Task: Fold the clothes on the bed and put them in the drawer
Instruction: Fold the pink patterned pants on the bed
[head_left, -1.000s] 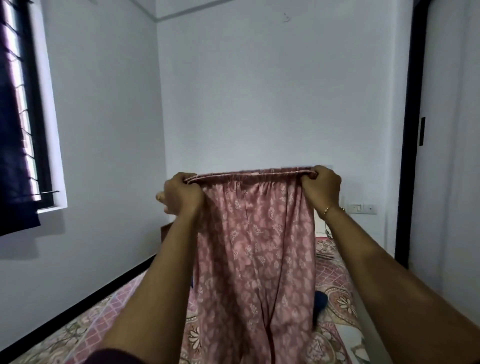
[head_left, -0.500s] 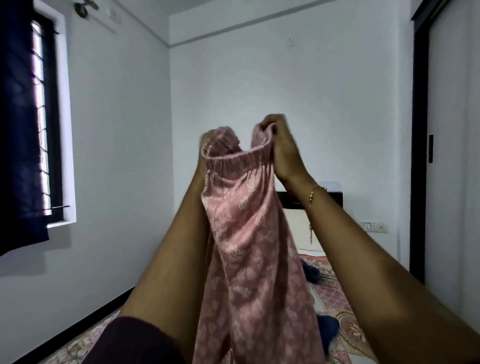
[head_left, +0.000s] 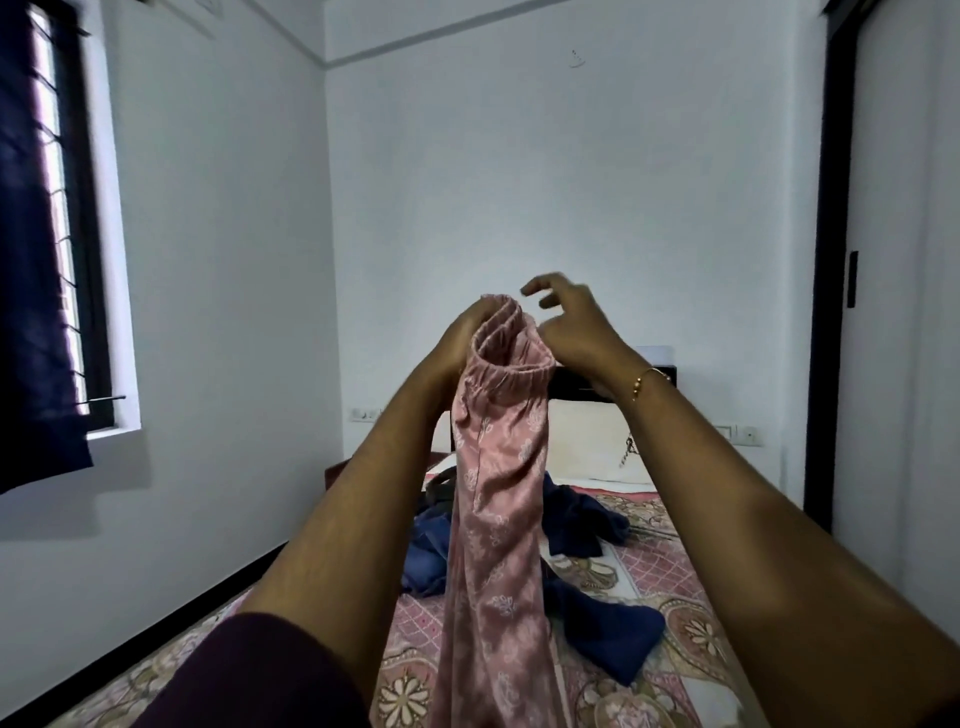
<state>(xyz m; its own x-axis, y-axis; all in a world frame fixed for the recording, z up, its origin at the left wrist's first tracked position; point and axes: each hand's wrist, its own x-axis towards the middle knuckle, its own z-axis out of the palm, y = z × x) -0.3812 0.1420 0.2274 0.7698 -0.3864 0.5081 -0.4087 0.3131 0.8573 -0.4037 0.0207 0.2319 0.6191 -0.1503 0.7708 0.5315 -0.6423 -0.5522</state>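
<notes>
Dark maroon sleeve (head_left: 249, 675) on left arm, thin gold bracelet (head_left: 647, 379) on right wrist

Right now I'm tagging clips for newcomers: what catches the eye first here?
The pink patterned trousers, held up mid-frame by the left hand at the doubled waistband. The right hand is beside it, fingers spread and off the cloth. Behind, dark blue clothes lie crumpled on the patterned bed.
</notes>
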